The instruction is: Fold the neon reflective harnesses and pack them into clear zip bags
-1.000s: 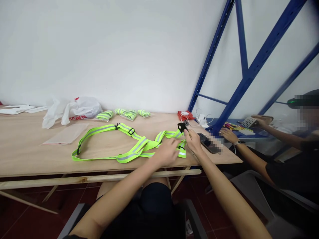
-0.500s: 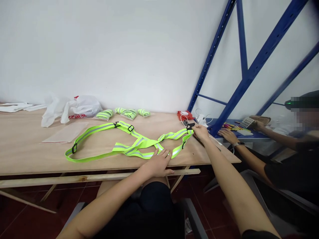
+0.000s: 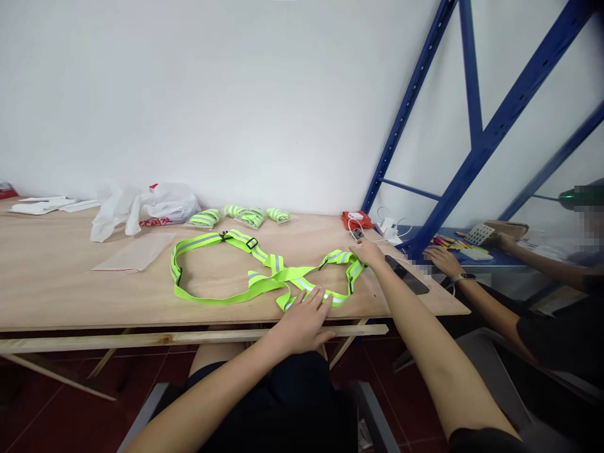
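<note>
A neon yellow-green reflective harness (image 3: 212, 297) with silver stripes and black slider buckles lies in two loops on the wooden table. Its straps cross, partly twisted, near the middle. My left hand (image 3: 304, 321) rests at the table's front edge, fingers spread flat over the lower strap. At the right end of the harness, my right hand (image 3: 369, 253) has its fingers closed on the strap; the part inside the grip is hidden. Just right of that hand lies a dark phone (image 3: 410, 277), partly behind my forearm.
Folded harnesses in clear bags (image 3: 252, 217), a white plastic bag (image 3: 172, 202) and a flat clear bag (image 3: 134, 253) lie behind and left. A red bundle (image 3: 357, 219) and white charger (image 3: 389, 230) stand near the blue rack (image 3: 436, 207). A co-worker's hand (image 3: 443, 259) is at right.
The harness's left loop has slid right and bunched closer. My right hand has shifted slightly left, uncovering the phone; the black buckle at its fingertips no longer shows. The view has turned slightly left.
</note>
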### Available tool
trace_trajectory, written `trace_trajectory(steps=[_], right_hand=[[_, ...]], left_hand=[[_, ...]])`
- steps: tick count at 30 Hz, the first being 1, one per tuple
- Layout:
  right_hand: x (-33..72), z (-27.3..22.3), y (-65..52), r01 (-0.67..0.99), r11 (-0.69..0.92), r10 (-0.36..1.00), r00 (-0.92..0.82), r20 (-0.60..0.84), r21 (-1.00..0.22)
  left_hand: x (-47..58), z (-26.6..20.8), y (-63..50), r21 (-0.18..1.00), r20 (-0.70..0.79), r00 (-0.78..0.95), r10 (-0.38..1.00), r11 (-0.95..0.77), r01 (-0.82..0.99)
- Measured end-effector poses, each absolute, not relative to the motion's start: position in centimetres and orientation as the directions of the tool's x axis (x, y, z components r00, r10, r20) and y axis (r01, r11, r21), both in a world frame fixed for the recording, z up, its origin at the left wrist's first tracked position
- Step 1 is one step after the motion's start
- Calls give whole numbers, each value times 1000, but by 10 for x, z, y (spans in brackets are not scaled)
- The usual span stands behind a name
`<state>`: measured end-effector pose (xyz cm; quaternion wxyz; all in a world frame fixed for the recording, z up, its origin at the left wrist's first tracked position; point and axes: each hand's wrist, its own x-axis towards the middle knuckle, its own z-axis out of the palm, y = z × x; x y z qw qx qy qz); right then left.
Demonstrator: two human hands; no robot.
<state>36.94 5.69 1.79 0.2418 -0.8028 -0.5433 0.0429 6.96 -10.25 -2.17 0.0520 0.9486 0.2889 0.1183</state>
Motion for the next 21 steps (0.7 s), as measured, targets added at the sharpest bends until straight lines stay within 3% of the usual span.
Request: trace_trajectory(steps=[3,9,12,16,21], right_hand=[[354,13,43,852,-183,918,326,224,-490],[337,-11,-35,770,197,911,86,404,-607],[327,-20,-62,786,216,949,-28,315,-579],[313,-20,-69,864,249,956,-148,252,-438],[312,-24,-64,945,172,968,-109,226,-278]], left_hand=[[39,-2,-114,201,314,798,514,-858,473],[-35,27,-91,297,434,422,796,-569,767],[-56,31,-70,368,353,362,863,-484,794],[-79,24,-63,457,105,350,931,-358,814],[-105,8,-77,391,-45,382,923,-335,857]])
